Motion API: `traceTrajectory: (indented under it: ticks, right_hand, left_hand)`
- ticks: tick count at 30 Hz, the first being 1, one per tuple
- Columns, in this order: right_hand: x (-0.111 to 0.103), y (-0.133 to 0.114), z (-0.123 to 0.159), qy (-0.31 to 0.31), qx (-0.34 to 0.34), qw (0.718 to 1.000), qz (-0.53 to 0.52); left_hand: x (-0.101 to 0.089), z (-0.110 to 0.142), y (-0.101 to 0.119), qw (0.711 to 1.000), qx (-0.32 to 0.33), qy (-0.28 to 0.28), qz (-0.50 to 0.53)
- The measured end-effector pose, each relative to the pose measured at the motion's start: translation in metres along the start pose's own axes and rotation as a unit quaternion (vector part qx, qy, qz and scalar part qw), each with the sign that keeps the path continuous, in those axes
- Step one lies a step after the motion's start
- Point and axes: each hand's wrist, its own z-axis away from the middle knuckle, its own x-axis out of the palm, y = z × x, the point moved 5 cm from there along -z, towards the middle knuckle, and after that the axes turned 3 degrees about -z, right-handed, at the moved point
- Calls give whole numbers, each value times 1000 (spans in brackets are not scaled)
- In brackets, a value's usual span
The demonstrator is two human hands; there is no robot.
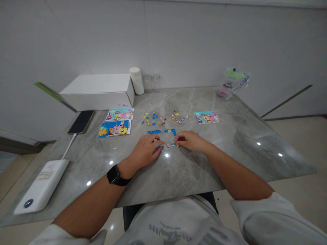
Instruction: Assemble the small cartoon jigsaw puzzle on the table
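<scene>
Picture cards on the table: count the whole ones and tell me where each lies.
3 visible: a teal card at left, a blue card just nearer the person, and another teal card right of the loose puzzle pieces. More may be hidden underneath.

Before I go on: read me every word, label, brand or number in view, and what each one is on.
None can be read reliably.
White power bank: several printed lines, too blurred.
White box: print on its front, too small.
Shirt: lettering across the front, too blurred.
Clear bag: dark print on or in it, illegible.
Blue picture card: any print too small.
Loose puzzle pieces: no readable text.
</scene>
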Motion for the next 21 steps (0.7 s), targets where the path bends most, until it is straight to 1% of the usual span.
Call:
traceTrajectory:
  ticks: [5,8,14,17,21]
  right_hand:
    - [1,2,-1,7,16,1000,9]
    - [1,3,-2,18,26,999,22]
    - [4,0,-3,43,44,997,55]
    - [6,-2,-3,43,45,996,63]
    - [9,-6,-3,49,44,994,83]
  left_hand:
    - [2,-1,7,1000,5,-5,10]
    - [6,-3,15,1000,25,-13,5]
    - [17,-11,32,997,56,-59,3]
    - [20,-13,34,995,59,-75,11]
    - [21,-13,34,995,60,-77,13]
